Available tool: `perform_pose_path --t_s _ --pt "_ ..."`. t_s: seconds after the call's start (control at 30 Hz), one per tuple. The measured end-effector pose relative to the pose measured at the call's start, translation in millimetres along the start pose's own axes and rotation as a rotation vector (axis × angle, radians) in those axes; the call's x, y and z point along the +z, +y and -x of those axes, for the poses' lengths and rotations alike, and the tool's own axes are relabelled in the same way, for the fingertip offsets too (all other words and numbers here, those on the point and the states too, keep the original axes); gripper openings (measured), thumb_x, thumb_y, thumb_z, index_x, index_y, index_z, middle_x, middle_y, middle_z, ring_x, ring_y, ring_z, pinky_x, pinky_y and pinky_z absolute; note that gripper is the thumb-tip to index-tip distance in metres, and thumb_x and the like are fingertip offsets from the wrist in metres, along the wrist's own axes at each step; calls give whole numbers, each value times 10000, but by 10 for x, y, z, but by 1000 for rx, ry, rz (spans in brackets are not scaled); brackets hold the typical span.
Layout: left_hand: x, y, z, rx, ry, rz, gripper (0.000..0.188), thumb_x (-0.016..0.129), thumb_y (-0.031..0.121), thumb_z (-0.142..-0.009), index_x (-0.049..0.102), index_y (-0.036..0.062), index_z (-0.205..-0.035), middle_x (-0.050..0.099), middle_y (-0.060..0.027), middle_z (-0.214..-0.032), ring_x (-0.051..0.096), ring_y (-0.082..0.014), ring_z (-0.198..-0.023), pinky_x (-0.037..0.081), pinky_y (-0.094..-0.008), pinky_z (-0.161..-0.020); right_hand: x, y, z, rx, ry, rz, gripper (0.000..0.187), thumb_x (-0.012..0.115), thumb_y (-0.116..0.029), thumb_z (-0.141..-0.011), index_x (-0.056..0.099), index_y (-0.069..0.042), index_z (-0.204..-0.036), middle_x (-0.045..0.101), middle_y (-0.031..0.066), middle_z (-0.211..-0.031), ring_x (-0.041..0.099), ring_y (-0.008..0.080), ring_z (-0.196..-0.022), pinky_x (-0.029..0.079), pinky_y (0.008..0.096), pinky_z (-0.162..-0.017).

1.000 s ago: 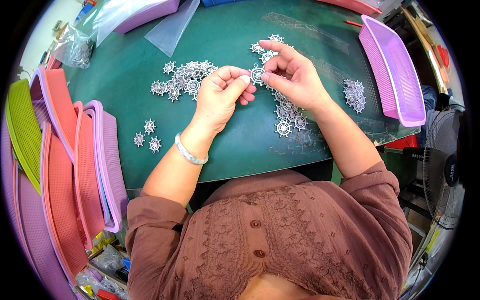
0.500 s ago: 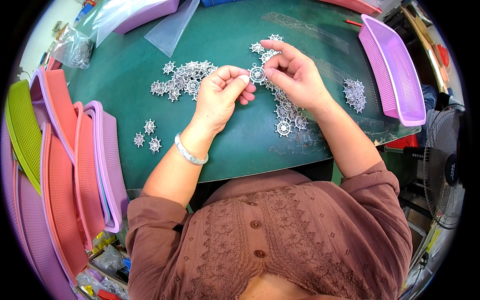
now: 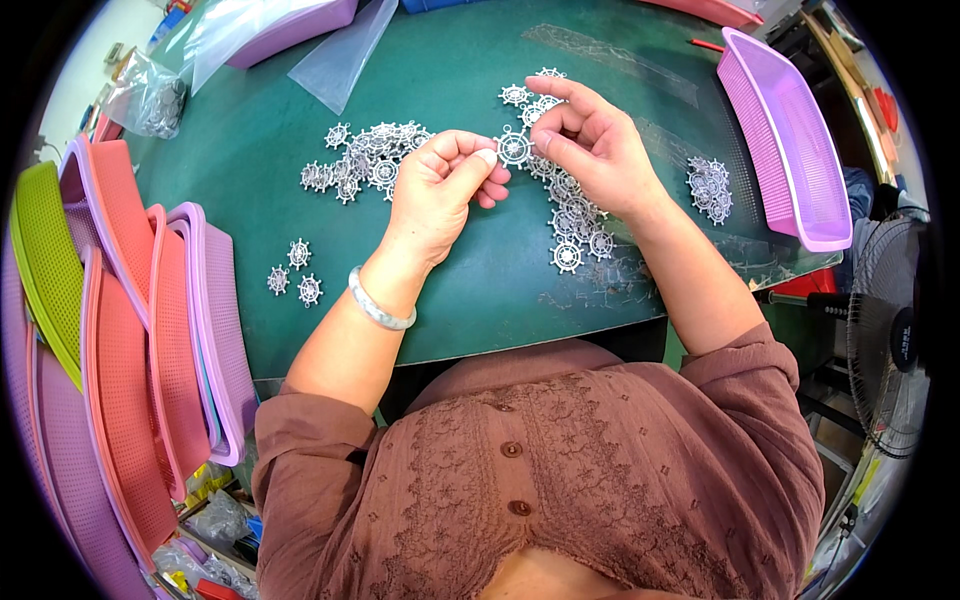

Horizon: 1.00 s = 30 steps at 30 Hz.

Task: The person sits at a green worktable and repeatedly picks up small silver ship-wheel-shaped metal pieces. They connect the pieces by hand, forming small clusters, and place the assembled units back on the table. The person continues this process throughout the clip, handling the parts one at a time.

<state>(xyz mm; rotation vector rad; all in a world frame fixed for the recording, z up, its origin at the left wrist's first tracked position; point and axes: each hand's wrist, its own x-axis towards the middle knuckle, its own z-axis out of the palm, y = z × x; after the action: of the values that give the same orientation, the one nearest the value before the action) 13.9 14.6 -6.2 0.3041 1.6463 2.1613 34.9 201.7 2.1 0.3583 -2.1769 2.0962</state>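
I see both hands meeting just above centre frame over the green worktop (image 3: 470, 290). The left hand (image 3: 435, 190) and right hand (image 3: 595, 150) pinch one small silver ship's-wheel charm (image 3: 514, 149) between them, fingers clamped on its rim from either side, probably to keep it steady for close work. The charm is round, so it has no real long axis; its flat face turns up toward the camera. A loose pile of like charms (image 3: 370, 160) lies to its left, a strung-out row (image 3: 575, 215) under the right hand. A lilac basket (image 3: 800, 200) stands at upper right.
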Motion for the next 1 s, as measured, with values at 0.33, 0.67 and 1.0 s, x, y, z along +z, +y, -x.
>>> perform_pose_path --t_s 0.33,0.67,1.0 --pt "-4 -12 -3 14 -14 -1 107 547 86 -873 578 18 -950 626 -70 -775 584 -120 -635 473 -235 -588 4 -4 0 -27 3 6 436 575 6 -804 452 -3 -1221 585 15 -801 537 72 -747 441 218 -696" --pt "-3 -6 -4 19 -22 -14 111 550 94 -874 574 17 -949 627 -71 -781 586 -119 -640 473 -235 -590 -6 18 7 -127 -14 61 458 553 38 -812 428 1 -1251 564 15 -800 519 69 -743 428 212 -685" --pt "-13 -20 -8 18 -19 -40 114 557 109 -872 577 21 -943 618 -55 -771 573 -112 -636 462 -226 -587 1 12 14 -180 5 123 467 562 43 -791 447 -16 -1240 573 15 -786 527 73 -733 441 221 -693"
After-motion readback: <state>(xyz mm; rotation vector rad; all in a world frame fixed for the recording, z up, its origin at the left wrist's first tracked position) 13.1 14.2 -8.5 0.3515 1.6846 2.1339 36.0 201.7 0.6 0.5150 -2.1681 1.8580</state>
